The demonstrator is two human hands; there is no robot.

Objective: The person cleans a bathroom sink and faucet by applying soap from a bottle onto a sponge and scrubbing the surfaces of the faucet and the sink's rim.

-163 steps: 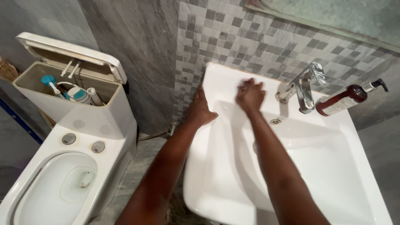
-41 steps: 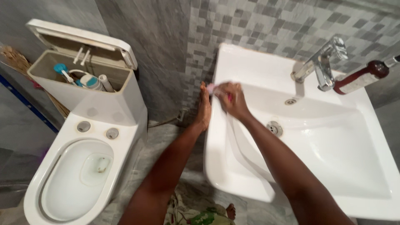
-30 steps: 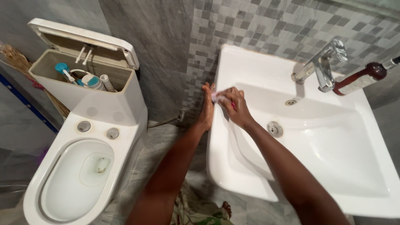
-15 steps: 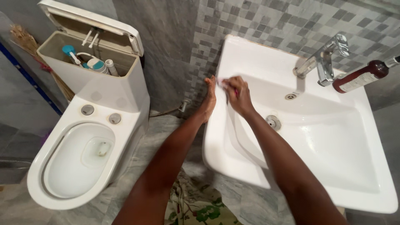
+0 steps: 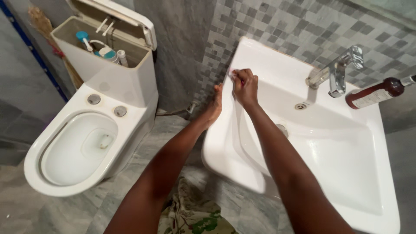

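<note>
Open basin (image 5: 346, 173); tap (image 5: 336, 73) behind

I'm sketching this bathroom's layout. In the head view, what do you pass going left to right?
Toilet bowl → open cistern → left hand → right hand → tap → brown bottle.

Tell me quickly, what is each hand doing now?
Left hand: open, flat against the sink's outer left side.
Right hand: fingers closed on a small pinkish thing at the rim.
</note>
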